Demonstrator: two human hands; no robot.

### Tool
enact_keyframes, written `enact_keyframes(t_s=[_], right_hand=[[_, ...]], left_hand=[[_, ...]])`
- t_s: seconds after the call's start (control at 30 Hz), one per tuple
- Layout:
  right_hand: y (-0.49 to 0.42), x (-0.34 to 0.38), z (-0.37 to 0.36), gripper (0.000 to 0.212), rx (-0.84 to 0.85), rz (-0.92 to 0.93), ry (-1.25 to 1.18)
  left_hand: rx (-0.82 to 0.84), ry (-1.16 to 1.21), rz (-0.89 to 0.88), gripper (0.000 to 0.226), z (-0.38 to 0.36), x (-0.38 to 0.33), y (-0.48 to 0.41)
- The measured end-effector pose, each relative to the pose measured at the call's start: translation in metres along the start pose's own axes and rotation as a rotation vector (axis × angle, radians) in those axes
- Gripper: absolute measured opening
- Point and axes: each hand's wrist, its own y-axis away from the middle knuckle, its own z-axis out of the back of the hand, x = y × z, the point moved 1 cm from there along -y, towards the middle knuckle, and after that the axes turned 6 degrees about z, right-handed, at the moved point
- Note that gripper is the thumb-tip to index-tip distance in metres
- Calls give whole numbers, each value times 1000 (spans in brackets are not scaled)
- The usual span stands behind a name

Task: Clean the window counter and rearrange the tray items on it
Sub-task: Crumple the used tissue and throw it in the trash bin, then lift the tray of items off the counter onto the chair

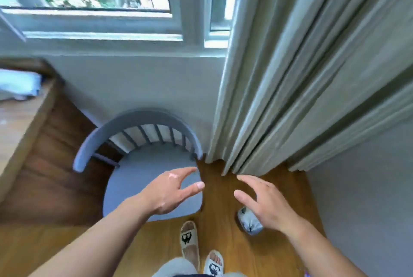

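Observation:
My left hand hovers open over the seat of a grey-blue chair, fingers spread, holding nothing. My right hand is open too, above the wooden floor just right of the chair. A small crumpled grey cloth lies on the floor partly under my right hand. The wooden counter shows at the far left edge, with a blurred pale blue item on it. No tray is in view.
The white window frame and sill run across the top. Grey-green curtains hang at the right down to the floor. A grey wall closes the right side. My slippered feet stand on the wooden floor below.

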Motion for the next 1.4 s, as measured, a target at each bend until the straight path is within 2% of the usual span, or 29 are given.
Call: enact_keyframes(t_s=[0.07, 0.17, 0.3, 0.47, 0.6, 0.77, 1.0, 1.13, 1.3, 1.4], right_hand=[[-7, 35, -7, 87, 30, 114, 32], [-20, 93, -25, 68, 88, 263, 62], [-43, 163, -68, 90, 178, 357, 21], [-65, 269, -123, 97, 268, 443, 103], [-77, 361, -174, 93, 273, 491, 173], [-94, 467, -230, 94, 287, 556, 172], [-129, 577, -287, 68, 327, 653, 200], [-160, 626, -322, 73, 380, 678, 157], [-207, 702, -366, 87, 429, 777, 156], [-237, 750, -391, 84, 487, 815, 150]], left_hand=[[-57, 78, 78, 112, 15, 28, 41], [-163, 189, 190, 124, 28, 77, 101], [-289, 313, 313, 124, 32, 151, 172], [-336, 342, 395, 94, 32, 240, 245], [-363, 400, 417, 105, 45, 323, 300], [-429, 455, 461, 105, 70, 425, 358], [-542, 527, 513, 108, 111, 521, 410], [-577, 573, 569, 100, 134, 567, 429], [-569, 620, 660, 113, 167, 635, 446], [-558, 629, 699, 113, 197, 674, 454]])
